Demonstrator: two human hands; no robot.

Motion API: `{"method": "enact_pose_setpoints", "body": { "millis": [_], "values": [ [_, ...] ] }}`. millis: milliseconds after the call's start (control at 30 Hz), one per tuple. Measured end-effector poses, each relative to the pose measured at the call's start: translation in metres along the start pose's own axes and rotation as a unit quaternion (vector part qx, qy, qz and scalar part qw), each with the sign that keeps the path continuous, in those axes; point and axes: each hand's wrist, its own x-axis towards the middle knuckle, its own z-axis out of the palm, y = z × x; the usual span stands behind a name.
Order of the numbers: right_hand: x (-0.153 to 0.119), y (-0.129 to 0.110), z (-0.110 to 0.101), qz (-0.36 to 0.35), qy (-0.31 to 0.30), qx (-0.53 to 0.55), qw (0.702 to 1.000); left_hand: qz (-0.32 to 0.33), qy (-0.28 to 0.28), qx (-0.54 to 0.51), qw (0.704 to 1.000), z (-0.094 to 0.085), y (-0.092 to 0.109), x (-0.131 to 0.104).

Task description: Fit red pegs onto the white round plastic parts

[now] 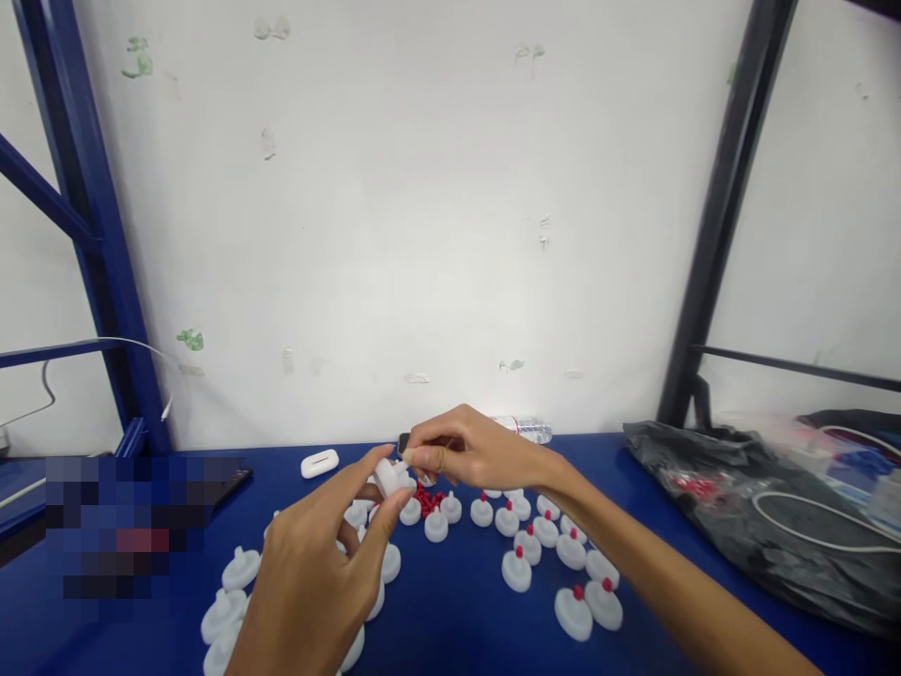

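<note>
My left hand (316, 554) grips a white plastic nozzle cap (389, 477) between thumb and fingers, its spout tilted up to the right. Thumb and forefinger of my right hand (465, 449) are pinched together at the spout's tip; whatever they hold is hidden. Just beyond the held cap lies a pile of small red tips (429, 502). White caps with bare spouts (436, 526) stand around the pile, and more (223, 615) are partly covered by my left hand. To the right, several white caps (517, 571) carry red tips on their spouts.
A white earbud case (319, 464) lies at the back of the blue table (450, 620). A clear bottle (531, 429) rests by the wall behind my right hand. Black plastic bags (739, 535) with a white cable cover the right side. A phone (232, 486) lies left.
</note>
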Motion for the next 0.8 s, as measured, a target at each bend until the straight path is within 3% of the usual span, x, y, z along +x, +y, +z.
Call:
{"method": "enact_pose_setpoints", "body": {
  "millis": [133, 233, 367, 467, 633, 800],
  "values": [
    [-0.002, 0.009, -0.016, 0.079, -0.006, -0.140, 0.987, -0.056, -0.012, 0.053, 0.997, 0.001, -0.002, 0.004],
    [-0.004, 0.038, -0.025, 0.162, 0.016, -0.231, 0.959, -0.082, 0.006, 0.059, 0.995, 0.001, -0.002, 0.005],
    [-0.009, 0.089, -0.016, 0.281, -0.016, -0.317, 0.906, -0.069, 0.016, 0.038, 0.997, 0.000, -0.003, 0.004],
    [-0.012, 0.113, -0.004, 0.322, -0.061, -0.340, 0.882, -0.056, 0.001, 0.034, 0.998, 0.001, -0.003, 0.003],
    [-0.011, 0.112, -0.004, 0.329, -0.082, -0.379, 0.861, -0.045, 0.004, 0.039, 0.998, 0.001, -0.001, 0.004],
    [-0.004, 0.094, 0.006, 0.272, -0.126, -0.369, 0.879, -0.041, -0.010, 0.043, 0.998, 0.002, 0.000, 0.004]
  ]
}}
